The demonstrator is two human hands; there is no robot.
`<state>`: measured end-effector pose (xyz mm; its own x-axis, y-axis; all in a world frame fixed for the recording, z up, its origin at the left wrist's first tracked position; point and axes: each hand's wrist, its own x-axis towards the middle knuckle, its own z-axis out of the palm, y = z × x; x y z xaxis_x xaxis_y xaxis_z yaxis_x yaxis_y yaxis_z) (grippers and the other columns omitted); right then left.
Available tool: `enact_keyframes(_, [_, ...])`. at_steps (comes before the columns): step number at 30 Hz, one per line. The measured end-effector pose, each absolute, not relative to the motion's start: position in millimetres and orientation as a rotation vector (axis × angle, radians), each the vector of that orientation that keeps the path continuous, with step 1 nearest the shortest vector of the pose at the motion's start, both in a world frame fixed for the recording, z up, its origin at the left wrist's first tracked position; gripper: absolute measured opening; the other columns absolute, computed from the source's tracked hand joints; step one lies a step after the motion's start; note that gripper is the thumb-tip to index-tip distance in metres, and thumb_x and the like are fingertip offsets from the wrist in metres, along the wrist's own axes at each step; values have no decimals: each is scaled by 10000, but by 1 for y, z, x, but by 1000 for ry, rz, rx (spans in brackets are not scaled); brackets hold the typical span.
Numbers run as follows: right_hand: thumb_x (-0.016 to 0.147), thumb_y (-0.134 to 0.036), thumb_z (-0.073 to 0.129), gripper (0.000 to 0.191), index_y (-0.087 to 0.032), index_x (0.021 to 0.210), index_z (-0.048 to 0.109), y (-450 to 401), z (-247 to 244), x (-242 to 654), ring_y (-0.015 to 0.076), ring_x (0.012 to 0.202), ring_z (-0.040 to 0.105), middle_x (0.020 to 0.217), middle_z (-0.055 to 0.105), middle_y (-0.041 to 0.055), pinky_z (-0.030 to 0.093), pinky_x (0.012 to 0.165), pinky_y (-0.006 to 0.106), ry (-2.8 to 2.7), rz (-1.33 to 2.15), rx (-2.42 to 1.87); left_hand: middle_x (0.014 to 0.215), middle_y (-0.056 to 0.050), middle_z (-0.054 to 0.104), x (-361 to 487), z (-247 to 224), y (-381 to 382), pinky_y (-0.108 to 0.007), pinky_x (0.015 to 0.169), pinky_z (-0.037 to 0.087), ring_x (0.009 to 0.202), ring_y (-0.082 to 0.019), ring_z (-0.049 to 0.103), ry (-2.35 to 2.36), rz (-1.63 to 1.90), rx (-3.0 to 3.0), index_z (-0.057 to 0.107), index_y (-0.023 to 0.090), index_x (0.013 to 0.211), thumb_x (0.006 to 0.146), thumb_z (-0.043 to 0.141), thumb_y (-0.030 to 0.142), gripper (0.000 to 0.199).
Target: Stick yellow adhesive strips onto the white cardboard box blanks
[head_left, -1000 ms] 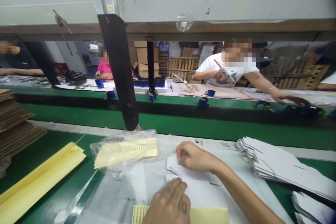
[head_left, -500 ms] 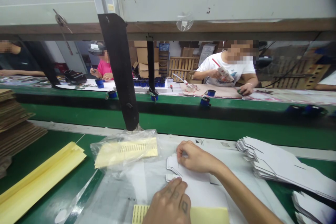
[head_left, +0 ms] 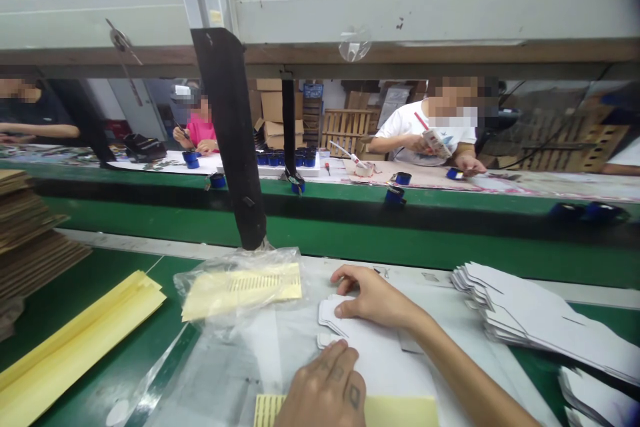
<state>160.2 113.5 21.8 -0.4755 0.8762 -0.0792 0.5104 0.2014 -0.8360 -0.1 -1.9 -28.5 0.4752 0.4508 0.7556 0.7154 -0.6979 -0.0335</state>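
A stack of white die-cut card blanks lies on the plastic-covered bench before me. My left hand rests flat on its left side, fingers extended close together, thumb hidden. Under and beside that hand lies a yellow sticker sheet with rows of small dark print at its left end. At the far end of the stack is my right hand, thumb on or just over the top card and the other fingers apart from it. I see nothing held between those fingers.
A clear bag of yellow sticker sheets lies ahead; folded yellow paper and stacked cardboard sit left. More white blanks are at right. A black-wrapped post rises before the green conveyor; co-workers sit beyond.
My right thumb and fingers have spread from a pinch near the far end of the stack. My left hand stays almost still. Across the conveyor, a co-worker's hand has shifted beside a blue part.
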Motion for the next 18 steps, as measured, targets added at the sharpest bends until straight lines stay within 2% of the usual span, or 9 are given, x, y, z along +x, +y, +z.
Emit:
enact_keyframes(3, [729, -260, 699, 307, -175, 1020, 646, 110, 22, 160, 192, 840, 660, 860, 710, 33, 508, 806, 316, -2050, 1196, -1245, 925, -71, 774, 0, -27, -2, -291, 675, 647, 883, -220, 758, -964, -1076, -2383, 599, 153, 828, 777, 408, 16, 241])
enact_keyframes(7, [619, -260, 806, 424, -195, 1021, 689, 105, 18, 159, 229, 961, 656, 1017, 718, 50, 497, 876, 335, -2059, 1125, -1256, 923, -66, 772, 1, -28, -2, -288, 645, 641, 875, -220, 758, -965, -1072, -2359, 611, 143, 821, 788, 401, 20, 246])
enact_keyframes(10, [812, -266, 593, 265, -181, 1049, 672, 104, 18, 161, 223, 923, 666, 963, 731, 69, 499, 872, 358, -2012, 1015, -1321, 935, -69, 770, -1, -31, -1, -290, 686, 639, 889, -219, 755, -969, -1077, -2371, 620, 140, 838, 797, 405, 22, 248])
enact_keyframes(12, [857, -295, 518, 257, -173, 1025, 670, 101, 22, 167, 243, 952, 663, 991, 732, 94, 494, 887, 381, -2000, 949, -1368, 922, -68, 764, -2, -31, 0, -298, 729, 635, 885, -213, 750, -953, -1114, -2377, 620, 142, 823, 789, 411, 15, 247])
enact_keyframes(14, [806, -372, 617, 308, -177, 1036, 676, 94, 29, 178, 294, 1059, 633, 1117, 709, 123, 466, 951, 428, -2010, 906, -1433, 874, -63, 752, -1, -31, 2, -314, 751, 626, 857, -209, 742, -910, -1166, -2345, 607, 151, 768, 762, 429, 0, 234])
enact_keyframes(16, [675, -419, 760, 483, -176, 1084, 678, 84, 34, 188, 353, 1163, 575, 1231, 662, 149, 414, 1021, 477, -2070, 864, -1554, 812, -58, 733, 1, -31, 3, -335, 754, 616, 830, -211, 733, -878, -1226, -2280, 586, 163, 713, 742, 442, -11, 227])
enact_keyframes(18, [596, -407, 823, 604, -165, 1128, 668, 74, 35, 195, 379, 1217, 531, 1278, 630, 164, 383, 1054, 491, -2146, 813, -1680, 763, -52, 713, 5, -31, 3, -342, 736, 603, 810, -209, 725, -877, -1288, -2234, 568, 172, 680, 735, 442, -23, 238])
